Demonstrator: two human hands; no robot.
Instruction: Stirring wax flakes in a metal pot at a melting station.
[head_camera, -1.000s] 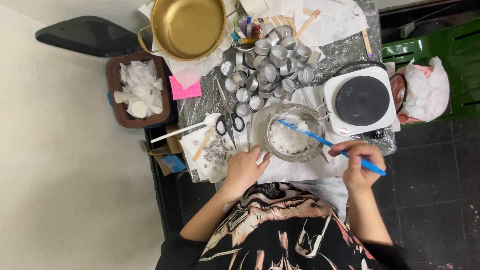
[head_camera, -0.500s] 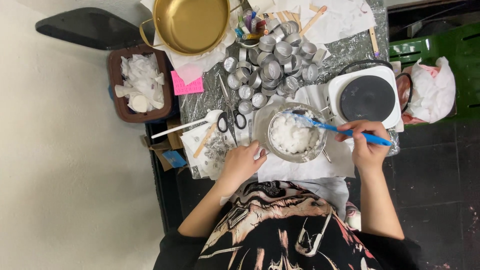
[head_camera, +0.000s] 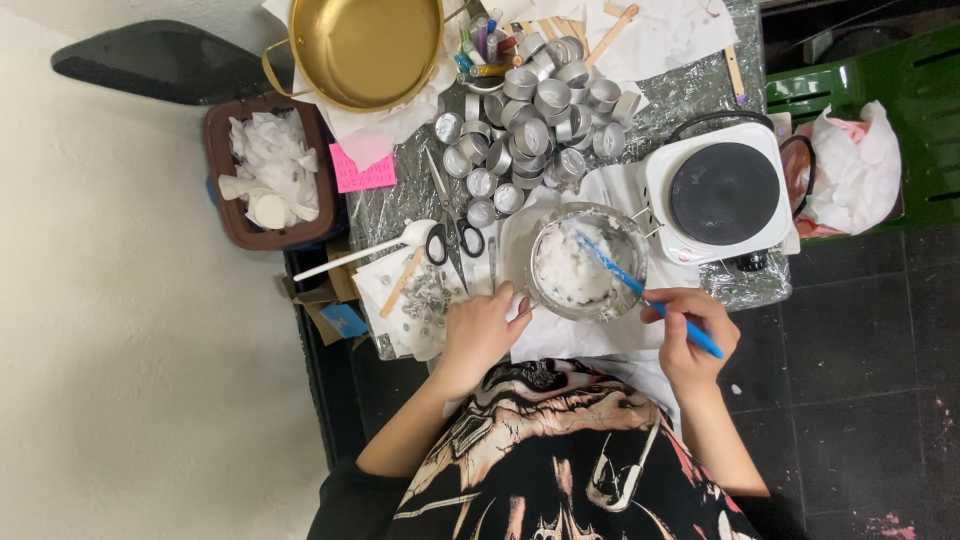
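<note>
We gripped the slim blue plastic spatula (head_camera: 650, 297) in our right hand (head_camera: 690, 335), fingers clenched around its handle, its tip dipped into the white flaky wax (head_camera: 572, 268) filling the round metal bowl (head_camera: 588, 262) at the desk's near edge. Our left hand (head_camera: 482, 332) steadied the bowl's rim, fingers curled against it. Stirring well, we judged, meant keeping that brace firm and sweeping along the wall so no flakes spilled. The foil-covered desk (head_camera: 690, 95) carried a heap of small silver tealight cups (head_camera: 535, 120), a brass-coloured pot (head_camera: 362, 48), black-handled scissors (head_camera: 452, 225) and a white electric hotplate (head_camera: 722, 195). Beyond lay a dark tiled floor (head_camera: 860, 360).
</note>
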